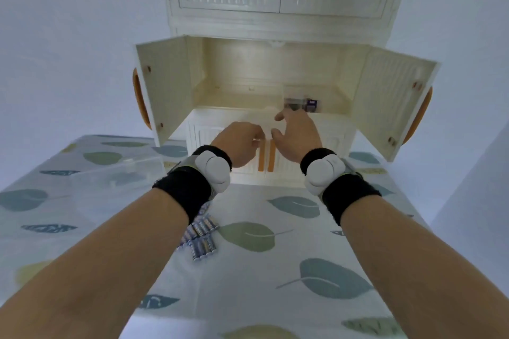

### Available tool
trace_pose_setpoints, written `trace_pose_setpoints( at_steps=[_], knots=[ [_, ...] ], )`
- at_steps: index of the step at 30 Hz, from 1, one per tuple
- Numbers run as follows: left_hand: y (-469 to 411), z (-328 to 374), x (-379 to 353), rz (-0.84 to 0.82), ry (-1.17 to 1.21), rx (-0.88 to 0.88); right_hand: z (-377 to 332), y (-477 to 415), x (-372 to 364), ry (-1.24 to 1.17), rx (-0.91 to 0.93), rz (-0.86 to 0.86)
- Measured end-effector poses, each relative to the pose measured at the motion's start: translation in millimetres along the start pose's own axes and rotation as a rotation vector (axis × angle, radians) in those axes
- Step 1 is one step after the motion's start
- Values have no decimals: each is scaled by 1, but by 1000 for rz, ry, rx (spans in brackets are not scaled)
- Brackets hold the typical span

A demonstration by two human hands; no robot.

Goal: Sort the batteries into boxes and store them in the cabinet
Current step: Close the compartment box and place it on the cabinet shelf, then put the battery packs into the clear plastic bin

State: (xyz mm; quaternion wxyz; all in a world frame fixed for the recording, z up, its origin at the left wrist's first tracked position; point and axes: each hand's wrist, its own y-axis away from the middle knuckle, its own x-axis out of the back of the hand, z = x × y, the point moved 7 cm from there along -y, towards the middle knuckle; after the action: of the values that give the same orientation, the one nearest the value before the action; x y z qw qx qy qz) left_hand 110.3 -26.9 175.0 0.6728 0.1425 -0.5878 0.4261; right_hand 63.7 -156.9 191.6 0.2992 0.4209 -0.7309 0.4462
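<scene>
Leaf-patterned cloth covers the tabletop (pixel 248 297); at left a clear lidded box (pixel 110 176), then loose batteries (pixel 202 239) under the left forearm. Before the open cream cabinet (pixel 248 77), the left hand (pixel 242 143) curls its grip loosely, holding nothing visible; the right hand (pixel 297 135) is spread, empty, just below a clear battery box (pixel 300 103) on the shelf.
</scene>
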Motion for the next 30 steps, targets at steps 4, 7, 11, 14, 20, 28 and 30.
trace_pose_setpoints(
  at_steps=[4,7,11,14,20,28,30],
  knots=[
    [63,-61,-28,-133,-80,163,-24,49,-79,7,31,-274],
    [108,-96,-50,-247,-139,262,-42,92,-137,2,55,-456],
    [156,-121,-69,-368,-133,289,-66,134,-195,5,65,-653],
    [180,-136,-80,-476,-113,275,-78,147,-215,181,104,-753],
    [188,-147,-88,-351,-86,328,-78,132,-213,164,46,-749],
    [190,-154,-53,-254,-123,359,-74,110,-197,106,-19,-557],
    [196,-164,-44,-328,-143,386,-88,104,-196,58,19,-504]
  ],
)
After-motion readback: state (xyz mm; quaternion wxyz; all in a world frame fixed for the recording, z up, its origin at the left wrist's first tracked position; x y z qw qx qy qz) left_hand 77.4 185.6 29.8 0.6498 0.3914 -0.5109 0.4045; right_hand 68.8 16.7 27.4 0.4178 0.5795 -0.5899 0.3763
